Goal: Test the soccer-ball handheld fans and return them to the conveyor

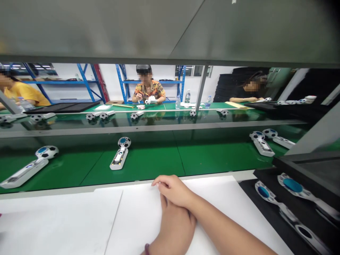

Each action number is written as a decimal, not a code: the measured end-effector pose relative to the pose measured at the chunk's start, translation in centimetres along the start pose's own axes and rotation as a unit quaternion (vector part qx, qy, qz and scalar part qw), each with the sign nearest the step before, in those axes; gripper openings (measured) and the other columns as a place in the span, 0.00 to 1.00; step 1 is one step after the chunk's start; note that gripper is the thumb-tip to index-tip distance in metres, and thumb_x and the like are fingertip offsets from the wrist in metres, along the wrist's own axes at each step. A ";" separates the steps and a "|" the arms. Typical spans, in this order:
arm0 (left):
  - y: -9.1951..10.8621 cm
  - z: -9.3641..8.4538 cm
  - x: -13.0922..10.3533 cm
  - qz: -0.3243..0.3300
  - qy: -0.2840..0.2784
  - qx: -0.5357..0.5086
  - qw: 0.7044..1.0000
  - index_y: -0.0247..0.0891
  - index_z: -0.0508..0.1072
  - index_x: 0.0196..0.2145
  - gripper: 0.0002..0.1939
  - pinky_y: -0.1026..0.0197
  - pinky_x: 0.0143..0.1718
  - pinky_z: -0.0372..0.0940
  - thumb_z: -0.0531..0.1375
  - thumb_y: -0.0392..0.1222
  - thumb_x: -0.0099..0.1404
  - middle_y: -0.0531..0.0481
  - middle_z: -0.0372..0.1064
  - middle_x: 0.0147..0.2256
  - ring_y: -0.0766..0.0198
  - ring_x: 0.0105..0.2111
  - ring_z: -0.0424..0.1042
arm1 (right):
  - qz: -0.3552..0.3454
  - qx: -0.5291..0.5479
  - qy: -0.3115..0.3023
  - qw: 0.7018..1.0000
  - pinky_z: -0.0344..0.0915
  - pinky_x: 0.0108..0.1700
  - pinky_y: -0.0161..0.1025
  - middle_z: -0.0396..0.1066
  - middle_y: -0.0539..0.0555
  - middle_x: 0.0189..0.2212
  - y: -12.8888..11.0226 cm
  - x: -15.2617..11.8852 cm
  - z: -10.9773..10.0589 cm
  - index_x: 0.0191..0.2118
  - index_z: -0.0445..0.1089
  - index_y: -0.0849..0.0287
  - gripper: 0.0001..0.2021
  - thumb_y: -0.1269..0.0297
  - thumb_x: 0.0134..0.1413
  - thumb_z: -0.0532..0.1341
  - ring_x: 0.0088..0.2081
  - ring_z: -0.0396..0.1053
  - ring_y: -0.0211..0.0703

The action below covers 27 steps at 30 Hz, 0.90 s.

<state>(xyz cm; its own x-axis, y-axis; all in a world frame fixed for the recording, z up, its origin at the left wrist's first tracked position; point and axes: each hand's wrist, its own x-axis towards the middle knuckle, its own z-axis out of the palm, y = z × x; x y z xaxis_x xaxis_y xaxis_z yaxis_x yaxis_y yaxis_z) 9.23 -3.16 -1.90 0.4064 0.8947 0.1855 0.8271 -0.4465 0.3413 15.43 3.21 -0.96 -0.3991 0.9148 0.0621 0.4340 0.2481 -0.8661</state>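
Right hand (174, 189) lies over left hand (176, 223) on a white sheet (138, 219), gripping nothing visible, while open-handled gadgets (119, 157) beyond it sit untouched, seemingly unfinished.

Left wrist: at the dark wristband (147, 249), which circles it.
Left hand (177, 225): bare, beyond the wristband and to its right, back upward, thumb reaching forward; its fingers seem tucked under the right wrist, though they are mostly hidden.
Right forearm (223, 225): bare, slanting in from well right of the wristband.
Right hand (174, 189): farther beyond the wristband, crossed over the left, fingers loosely bent.
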 end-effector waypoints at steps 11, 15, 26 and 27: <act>-0.2 -0.1 -0.2 -0.003 0.010 -0.027 1.000 0.38 0.70 0.44 0.18 0.39 0.50 0.49 0.46 0.37 0.61 0.43 0.68 0.43 0.45 0.47 0.60 | 0.007 -0.001 0.000 1.000 0.52 0.26 0.29 0.55 0.45 0.16 -0.2 0.0 0.0 0.37 0.71 0.54 0.15 0.72 0.49 0.50 0.21 0.53 0.32; -0.2 -0.2 -0.2 -0.006 0.006 -0.029 1.000 0.38 0.70 0.44 0.18 0.39 0.50 0.49 0.45 0.36 0.61 0.43 0.69 0.42 0.46 0.47 0.60 | 0.005 -0.003 0.001 1.000 0.52 0.26 0.29 0.55 0.45 0.16 -0.3 0.0 0.0 0.36 0.71 0.54 0.14 0.72 0.49 0.50 0.22 0.53 0.32; -0.2 -0.4 -0.3 -0.008 0.011 -0.049 0.999 0.39 0.71 0.43 0.18 0.40 0.52 0.48 0.46 0.37 0.61 0.44 0.69 0.41 0.46 0.47 0.61 | 0.005 0.001 0.003 1.000 0.53 0.27 0.29 0.58 0.45 0.18 -0.7 -0.1 0.1 0.37 0.71 0.54 0.14 0.71 0.50 0.50 0.23 0.55 0.32; -0.2 -0.4 -0.3 -0.007 0.011 -0.048 0.999 0.39 0.71 0.42 0.18 0.39 0.52 0.48 0.46 0.37 0.61 0.44 0.70 0.40 0.46 0.46 0.61 | 0.005 0.001 0.003 1.000 0.53 0.27 0.29 0.58 0.45 0.18 -0.7 -0.1 0.1 0.37 0.71 0.54 0.14 0.71 0.50 0.50 0.23 0.55 0.32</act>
<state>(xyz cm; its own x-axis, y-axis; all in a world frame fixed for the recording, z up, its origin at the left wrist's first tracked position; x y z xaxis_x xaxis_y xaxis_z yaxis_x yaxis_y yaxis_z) 8.82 -3.32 -1.67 0.3862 0.9005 0.1998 0.7909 -0.4347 0.4307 15.12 2.91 -0.43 -0.3902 0.9190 0.0558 0.4363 0.2379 -0.8678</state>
